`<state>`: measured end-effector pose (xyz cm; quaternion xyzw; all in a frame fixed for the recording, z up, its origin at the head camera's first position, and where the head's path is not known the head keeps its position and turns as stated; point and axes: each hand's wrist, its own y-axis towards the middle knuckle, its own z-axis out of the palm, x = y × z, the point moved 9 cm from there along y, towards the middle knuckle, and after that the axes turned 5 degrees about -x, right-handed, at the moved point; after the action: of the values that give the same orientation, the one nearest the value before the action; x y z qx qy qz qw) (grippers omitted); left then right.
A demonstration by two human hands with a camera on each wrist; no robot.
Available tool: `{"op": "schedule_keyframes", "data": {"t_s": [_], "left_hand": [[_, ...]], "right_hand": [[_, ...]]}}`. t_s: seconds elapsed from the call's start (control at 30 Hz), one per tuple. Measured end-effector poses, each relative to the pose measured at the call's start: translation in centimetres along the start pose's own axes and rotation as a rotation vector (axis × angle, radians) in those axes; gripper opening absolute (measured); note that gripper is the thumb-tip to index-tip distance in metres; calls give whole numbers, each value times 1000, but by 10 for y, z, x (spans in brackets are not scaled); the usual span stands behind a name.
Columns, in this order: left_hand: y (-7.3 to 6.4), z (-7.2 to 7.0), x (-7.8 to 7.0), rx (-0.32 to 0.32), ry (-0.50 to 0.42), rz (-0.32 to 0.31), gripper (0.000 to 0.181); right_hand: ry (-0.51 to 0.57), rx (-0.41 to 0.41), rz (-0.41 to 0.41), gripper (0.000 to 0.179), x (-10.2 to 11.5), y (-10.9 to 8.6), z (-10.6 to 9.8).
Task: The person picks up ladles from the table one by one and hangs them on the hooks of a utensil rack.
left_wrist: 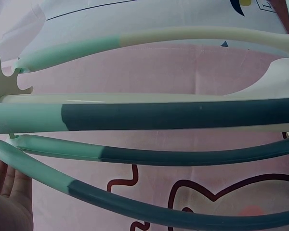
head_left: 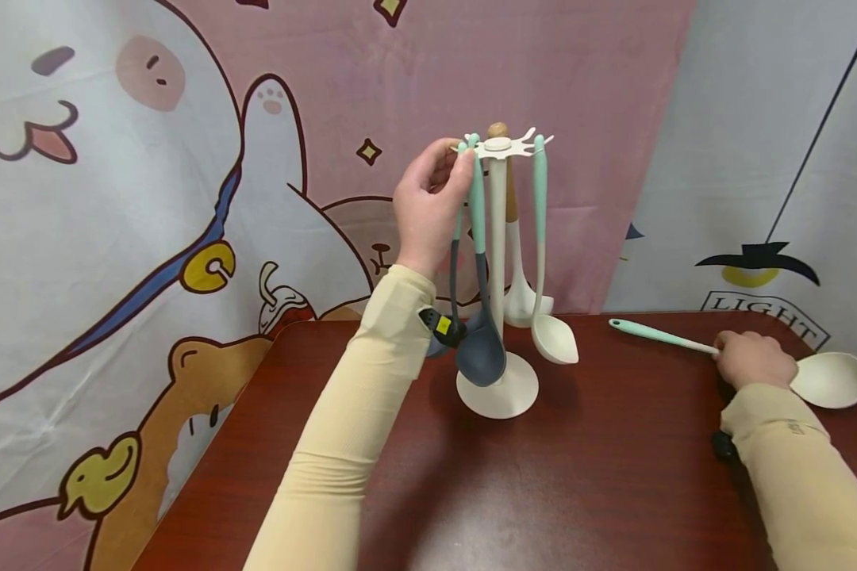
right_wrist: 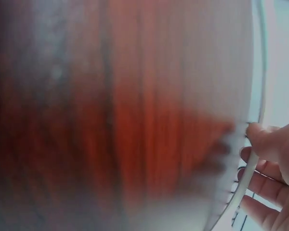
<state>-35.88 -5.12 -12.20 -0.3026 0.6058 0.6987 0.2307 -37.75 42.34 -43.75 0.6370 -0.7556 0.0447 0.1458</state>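
My left hand (head_left: 432, 198) is at the left side of a cream utensil stand (head_left: 497, 408), its thumb and fingers pinching the top of a mint-handled dark grey utensil (head_left: 455, 270). That utensil's lower end is partly hidden behind the wrist. Beside it hangs a dark grey ladle (head_left: 482, 357), also mint-handled. In the left wrist view, the left hand (left_wrist: 9, 192) shows only at the lower left, below several handles. Far to the right, my right hand (head_left: 755, 361) grips the handle of a cream ladle (head_left: 831, 381) lying on the table; the right wrist view shows fingers around the pale handle (right_wrist: 250, 178).
A cream ladle with a pointed lip (head_left: 555, 339) hangs on the stand's right. Behind the post hangs a white utensil with a wooden handle (head_left: 510, 190). The red-brown table (head_left: 578, 492) ends at a cartoon-printed cloth (head_left: 578, 71) behind.
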Motion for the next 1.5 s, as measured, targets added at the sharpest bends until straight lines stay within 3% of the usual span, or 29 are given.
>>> {"op": "schedule_keyframes", "data": {"t_s": [0.43,0.83,0.97,1.2,1.5], "left_hand": [[3,2,4,6,-7,-19,24],[3,2,5,-7,-9,-38,23],[2,1,0,-6,-10,-34,22],[-9,-1,-25,-1,2,-38,21],[-9,-1,-25,-5,0,-34,21]], "right_hand": [[100,-106,-80,21,57,-1,-24],[239,-242,-185,19,105,-16,-43],[270,-277,-213,20,118,-22,-50],[331,-373,-260,22,140,-35,-68],[490,-506,-331,18,174,-53,-105]]}}
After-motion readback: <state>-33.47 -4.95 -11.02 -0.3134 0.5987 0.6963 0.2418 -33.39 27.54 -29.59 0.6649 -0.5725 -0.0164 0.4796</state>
